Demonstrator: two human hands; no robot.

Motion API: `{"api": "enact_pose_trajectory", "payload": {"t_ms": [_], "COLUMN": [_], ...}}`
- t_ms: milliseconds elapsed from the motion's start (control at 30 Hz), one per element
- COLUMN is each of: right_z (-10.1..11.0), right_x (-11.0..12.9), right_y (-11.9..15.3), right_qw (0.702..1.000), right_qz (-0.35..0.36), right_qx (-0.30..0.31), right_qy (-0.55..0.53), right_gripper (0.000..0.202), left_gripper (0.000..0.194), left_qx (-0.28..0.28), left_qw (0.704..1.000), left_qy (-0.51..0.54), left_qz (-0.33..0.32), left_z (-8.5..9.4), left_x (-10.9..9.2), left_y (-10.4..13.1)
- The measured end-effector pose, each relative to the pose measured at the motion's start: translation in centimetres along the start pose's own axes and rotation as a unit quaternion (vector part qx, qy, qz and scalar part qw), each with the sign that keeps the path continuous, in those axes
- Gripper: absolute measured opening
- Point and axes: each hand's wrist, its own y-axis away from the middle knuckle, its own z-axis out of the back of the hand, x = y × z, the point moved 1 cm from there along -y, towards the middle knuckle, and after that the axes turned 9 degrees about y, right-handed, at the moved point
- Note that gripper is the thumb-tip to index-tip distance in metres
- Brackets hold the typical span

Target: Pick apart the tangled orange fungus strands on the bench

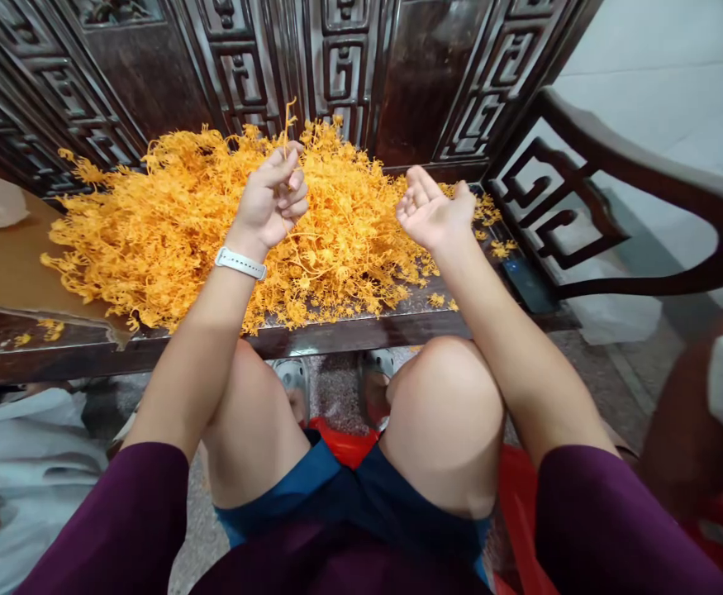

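Note:
A large heap of orange branching plastic pieces (193, 223) covers the dark wooden bench (336, 332). My left hand (278, 192), with a pale band at its wrist, is raised over the middle of the heap. Its thumb and forefinger pinch an orange stem (290, 116) that sticks up above the fingertips. Over the heap's right end is my right hand (432, 207), palm up with the fingers loosely spread and nothing visible in it.
A carved wooden backrest (423, 83) rises behind the heap. Cardboard (32, 256) lies at the left, and a curved armrest (664, 182) at the right. A dark phone-like object (525, 277) rests near it. Other people sit on both sides.

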Motion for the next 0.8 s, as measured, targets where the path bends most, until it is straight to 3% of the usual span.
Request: {"api": "enact_pose_trajectory", "payload": {"t_ms": [133, 233, 333, 467, 567, 633, 800], "right_z": [-2.4, -4.9, -6.9, -8.7, -9.3, -9.4, -9.3], "right_x": [1.0, 2.3, 3.2, 3.6, 3.4, 3.3, 3.8], "right_y": [1.9, 3.7, 5.4, 6.9, 7.2, 7.2, 7.3], "right_qw": [0.989, 0.978, 0.953, 0.895, 0.866, 0.862, 0.907], "right_qz": [-0.076, -0.086, -0.038, 0.074, 0.123, 0.124, 0.095], "right_qx": [0.100, 0.164, 0.257, 0.351, 0.382, 0.391, 0.331], "right_qy": [0.079, 0.098, 0.157, 0.266, 0.300, 0.297, 0.243], "right_gripper": [0.059, 0.047, 0.039, 0.038, 0.042, 0.045, 0.049], "left_gripper": [0.012, 0.014, 0.014, 0.023, 0.030, 0.032, 0.041], "left_qx": [-0.013, -0.013, -0.022, -0.044, -0.036, -0.045, -0.061], "left_qw": [1.000, 1.000, 1.000, 0.999, 0.997, 0.996, 0.995], "left_qy": [0.011, 0.025, 0.013, -0.010, 0.010, 0.009, -0.002], "left_qz": [0.009, 0.008, 0.002, -0.027, -0.061, -0.074, -0.077], "left_z": [-1.7, -2.7, -3.3, -3.1, -2.6, -2.3, -2.1], "left_x": [-0.1, -0.2, -0.3, -0.5, -0.6, -0.7, -0.9], "left_y": [0.5, 0.7, 0.9, 1.1, 1.1, 1.0, 0.8]}}
